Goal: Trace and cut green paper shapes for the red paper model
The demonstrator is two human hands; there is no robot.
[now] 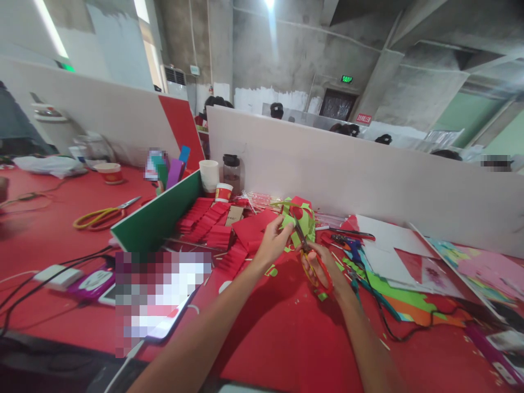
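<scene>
My left hand (275,239) pinches a piece of light green paper (289,221) above the red table. In my right hand (321,267) is a pair of scissors (303,240) with red and yellow handles, my fingers through the loops. The dark blades point up and to the left, beside the green paper. Just behind the hands lies a heap of cut green paper (305,221) mixed with red pieces. Small green scraps (271,270) are scattered on the table near my wrists. Folded red paper (232,261) lies left of my left hand.
To the left are a lit tablet (172,300), a green divider (159,218) and another pair of scissors (104,215). Paper cups (224,192) and a dark-lidded bottle (231,174) stand at the back. White sheets (385,256), a glue gun (354,248) and a black cable (380,311) lie right.
</scene>
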